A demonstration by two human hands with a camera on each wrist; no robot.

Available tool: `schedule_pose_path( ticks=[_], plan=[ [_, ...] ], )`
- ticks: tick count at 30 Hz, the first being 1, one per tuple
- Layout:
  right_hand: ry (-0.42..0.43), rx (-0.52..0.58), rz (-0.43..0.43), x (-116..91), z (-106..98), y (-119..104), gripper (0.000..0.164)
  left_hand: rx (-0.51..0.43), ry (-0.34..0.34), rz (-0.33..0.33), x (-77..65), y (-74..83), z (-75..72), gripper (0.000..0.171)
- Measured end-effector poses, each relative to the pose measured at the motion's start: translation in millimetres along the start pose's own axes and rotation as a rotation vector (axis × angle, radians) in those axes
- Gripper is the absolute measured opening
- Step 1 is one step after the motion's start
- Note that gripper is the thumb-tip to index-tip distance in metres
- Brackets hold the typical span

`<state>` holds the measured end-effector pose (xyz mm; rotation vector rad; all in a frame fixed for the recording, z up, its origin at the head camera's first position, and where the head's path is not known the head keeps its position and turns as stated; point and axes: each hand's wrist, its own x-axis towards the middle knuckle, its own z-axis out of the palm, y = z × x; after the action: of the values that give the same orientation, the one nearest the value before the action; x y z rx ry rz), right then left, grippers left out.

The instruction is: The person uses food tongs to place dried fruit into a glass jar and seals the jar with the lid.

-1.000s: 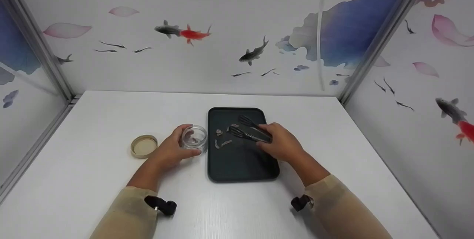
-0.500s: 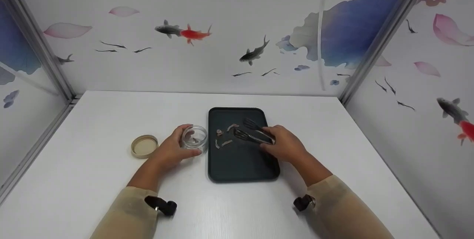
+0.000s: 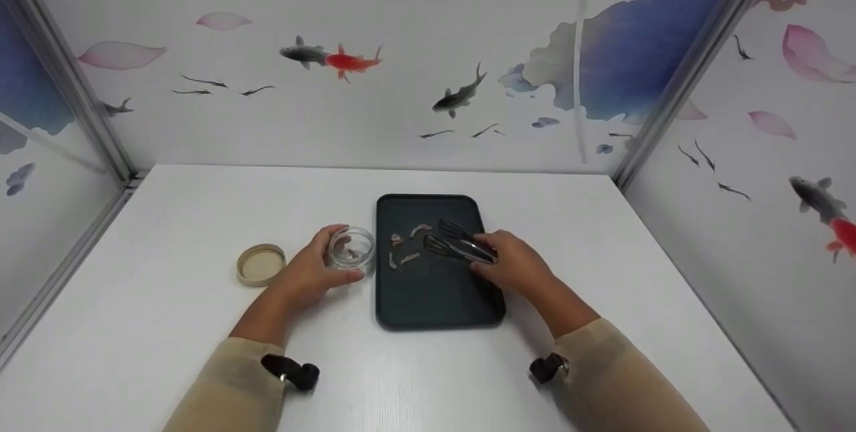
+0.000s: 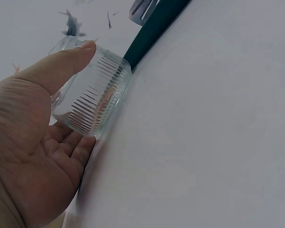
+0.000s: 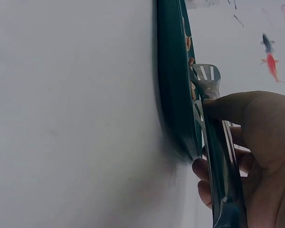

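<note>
My left hand (image 3: 309,268) grips a clear glass jar (image 3: 352,249) standing on the table just left of a dark green tray (image 3: 438,305). In the left wrist view the jar (image 4: 97,95) has ribbed sides and a small brownish bit inside. Over the tray's right side, my right hand (image 3: 515,261) holds metal tongs (image 3: 461,248) between thumb and fingers. The tongs' slotted heads stand apart with nothing seen between them. Several small brownish dried pieces (image 3: 409,259) lie on the tray's left part, left of the tongs.
A round beige lid (image 3: 261,265) lies on the white table (image 3: 321,372), left of the jar and close to the left forearm. Printed walls (image 3: 401,144) with metal corner posts enclose the table at the back and sides.
My right hand and the tongs have drawn back slightly to the right and nearer me, uncovering a curved piece on the tray. The left hand and jar have not moved.
</note>
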<state>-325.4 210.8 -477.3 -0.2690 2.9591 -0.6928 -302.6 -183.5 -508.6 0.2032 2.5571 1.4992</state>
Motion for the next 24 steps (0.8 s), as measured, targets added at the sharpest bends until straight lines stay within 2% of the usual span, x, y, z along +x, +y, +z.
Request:
schedule_pose_path(
  ticks=[13, 24],
  plan=[
    [0.027, 0.017, -0.010, -0.7, 0.3, 1.6, 0.048, -0.019, 0.005, -0.006, 0.6, 0.8, 0.3, 0.102],
    [0.062, 0.029, -0.030, -3.0, 2.0, 2.8, 0.037, 0.006, 0.009, 0.004, -0.4, -0.6, 0.7, 0.103]
  ],
)
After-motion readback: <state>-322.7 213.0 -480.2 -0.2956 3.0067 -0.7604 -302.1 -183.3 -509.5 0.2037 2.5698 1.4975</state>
